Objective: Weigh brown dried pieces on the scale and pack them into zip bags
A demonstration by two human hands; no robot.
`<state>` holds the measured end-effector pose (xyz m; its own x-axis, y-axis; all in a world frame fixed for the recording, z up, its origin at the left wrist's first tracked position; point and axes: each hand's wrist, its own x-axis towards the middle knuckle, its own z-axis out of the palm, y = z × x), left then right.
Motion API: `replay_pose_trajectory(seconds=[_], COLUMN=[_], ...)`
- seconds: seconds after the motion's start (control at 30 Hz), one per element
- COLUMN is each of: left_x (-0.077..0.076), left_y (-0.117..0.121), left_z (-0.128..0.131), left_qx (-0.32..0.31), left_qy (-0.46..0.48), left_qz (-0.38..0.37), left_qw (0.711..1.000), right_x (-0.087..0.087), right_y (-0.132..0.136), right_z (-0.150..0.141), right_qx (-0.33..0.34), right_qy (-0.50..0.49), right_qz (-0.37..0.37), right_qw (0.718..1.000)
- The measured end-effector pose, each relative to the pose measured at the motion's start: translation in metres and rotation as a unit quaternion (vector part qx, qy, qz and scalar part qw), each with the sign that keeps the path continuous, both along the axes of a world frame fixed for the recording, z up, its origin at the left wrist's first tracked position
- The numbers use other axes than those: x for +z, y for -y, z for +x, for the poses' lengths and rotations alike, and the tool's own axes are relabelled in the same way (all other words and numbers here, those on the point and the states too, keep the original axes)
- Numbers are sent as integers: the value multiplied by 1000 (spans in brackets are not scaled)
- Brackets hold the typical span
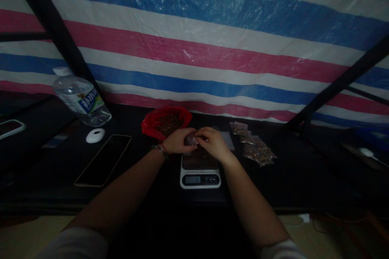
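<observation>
Head view. Landmark: the scale [200,185], standing on the dark table [136,182]. Your left hand [178,141] pinches one side of a small clear bag [191,141] between thumb and fingers. Your right hand [214,142] has its fingertips drawn together, pinching the bag near its edge. Position of bag: over the far part of the scale; cannot tell whether it touches the pan. Its fill and whether its mouth is closed are hidden by your fingers and the dim light. The scale's display [192,179] is too dark to read.

Progress, as judged: partway. Done: several filled packets [258,151] lie overlapping, to the right of the scale and a little beyond it; exact count uncertain. Left: the bag in your hands, not set with the packets, and a good amount of loose dried mix [170,123] in the open red bag [146,124], beyond the scale and to its left. How many more packets this would make cannot be judged.

Also noted: a pale flat item [227,140] just beyond the scale, to its right, partly behind your right hand; contents unclear. Well to the scale's left: a phone [103,162], a white rounded device [95,135] and a bottle [86,103].
</observation>
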<state>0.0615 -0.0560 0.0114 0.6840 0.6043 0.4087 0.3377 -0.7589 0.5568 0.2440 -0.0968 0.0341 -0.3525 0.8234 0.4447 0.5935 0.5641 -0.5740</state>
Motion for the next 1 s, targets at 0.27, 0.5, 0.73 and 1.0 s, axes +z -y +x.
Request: replay_pose_trajectory(seconds=[0.27, 0.5, 0.73, 1.0], left_x=[-4, -3, 0, -3], left_y=[4, 5, 6, 4], left_z=[7, 8, 10, 9], left_qx=[32, 46, 57, 37], left_qy=[38, 26, 17, 40], left_qz=[-1, -6, -12, -24], left_qw=[999, 999, 998, 998], right_x=[-7, -6, -4, -4], right_y=[-2, -2, -1, 3], right_z=[-13, -16, -18, -19], right_qx=[-26, -27, -53, 15], right_qy=[-12, -11, -5, 20], right_qz=[11, 22, 24, 26], right_qw=[1000, 999, 998, 999])
